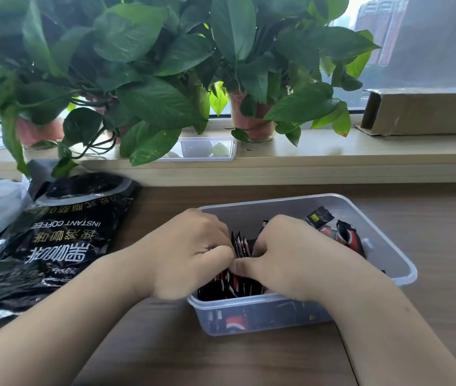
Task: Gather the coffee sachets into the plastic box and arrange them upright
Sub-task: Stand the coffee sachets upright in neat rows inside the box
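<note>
- The left hand (190, 254) and the right hand (290, 257) are both inside the plastic box (405, 274). Their fingers curl round a bundle of coffee sachets (240, 245) from either side, and the thumbs meet at its near edge.
- The bundle stands on edge in the near-left part of the box. A few loose sachets (345, 238) lie tilted toward the far-right side, and a yellow-labelled sachet (318, 217) pokes up beside them.
- If either hand lets go before the row leans on a wall, the thin packets will probably fan out and fall flat.
- Too hard a squeeze could buckle the packets or push the middle ones up out of the bundle.
- The box looks light and sits on a smooth wooden table (221, 358), so a sideways push may slide it.
- Shifting the row rightward could trap the tilted sachets underneath it.
- A black instant coffee bag (62, 240) lies to the left, apart from the box. Whether it holds more sachets cannot be told.
</note>
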`<action>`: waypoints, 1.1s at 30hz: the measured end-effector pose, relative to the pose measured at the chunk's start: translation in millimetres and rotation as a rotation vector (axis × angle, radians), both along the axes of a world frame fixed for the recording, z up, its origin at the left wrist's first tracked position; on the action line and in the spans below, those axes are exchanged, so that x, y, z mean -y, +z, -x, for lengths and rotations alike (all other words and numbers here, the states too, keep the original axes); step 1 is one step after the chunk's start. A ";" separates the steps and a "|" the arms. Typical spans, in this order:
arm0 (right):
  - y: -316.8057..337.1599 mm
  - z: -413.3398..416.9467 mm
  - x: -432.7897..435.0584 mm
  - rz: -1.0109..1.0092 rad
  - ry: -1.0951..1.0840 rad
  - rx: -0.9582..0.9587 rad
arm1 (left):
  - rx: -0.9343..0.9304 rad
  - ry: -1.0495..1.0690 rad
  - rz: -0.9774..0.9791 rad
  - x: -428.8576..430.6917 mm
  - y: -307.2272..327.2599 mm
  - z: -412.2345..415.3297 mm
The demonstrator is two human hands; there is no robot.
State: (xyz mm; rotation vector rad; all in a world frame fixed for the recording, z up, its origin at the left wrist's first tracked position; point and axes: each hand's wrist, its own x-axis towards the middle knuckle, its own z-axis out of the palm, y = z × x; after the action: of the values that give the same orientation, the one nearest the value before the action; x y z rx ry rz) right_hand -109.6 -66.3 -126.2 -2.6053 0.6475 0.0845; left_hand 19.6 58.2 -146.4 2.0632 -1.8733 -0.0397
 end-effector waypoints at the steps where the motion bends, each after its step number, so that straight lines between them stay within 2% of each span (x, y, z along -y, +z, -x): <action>1: -0.9 -1.1 2.0 -0.005 -0.006 0.019 | 0.002 0.008 0.024 -0.5 -0.6 -0.5; 5: -1.1 -3.2 2.5 -0.039 -0.022 0.047 | -0.019 0.015 0.052 -1.8 -1.8 -1.2; 10: 6.8 -0.3 0.2 -0.053 -0.015 0.004 | 0.019 0.052 -0.055 -0.9 0.6 1.4; 13: 6.2 -0.7 -0.4 -0.038 -0.041 0.006 | -0.010 0.058 -0.049 -0.7 1.4 2.1; 19: -2.8 -0.4 7.2 -0.147 -0.103 0.143 | -0.081 0.013 0.010 -4.8 4.9 6.8; 21: -0.7 3.2 14.2 -0.185 -0.110 0.252 | -0.075 -0.011 -0.015 -3.8 6.8 5.6; 25: 10.2 14.5 39.1 0.057 0.003 0.465 | -0.002 -0.072 -0.135 -2.7 9.2 1.9; 30: 5.3 11.5 48.5 0.225 0.205 0.336 | 0.083 -0.107 -0.281 2.2 12.6 -1.1; 33: -5.5 2.3 43.3 0.230 0.348 0.182 | 0.106 -0.099 -0.300 3.4 10.6 -2.3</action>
State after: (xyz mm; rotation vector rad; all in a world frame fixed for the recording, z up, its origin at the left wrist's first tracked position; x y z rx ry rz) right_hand -111.9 -109.6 -131.7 -2.8778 0.1420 -0.1254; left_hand 22.0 54.9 -135.8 2.1994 -2.1454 -0.2553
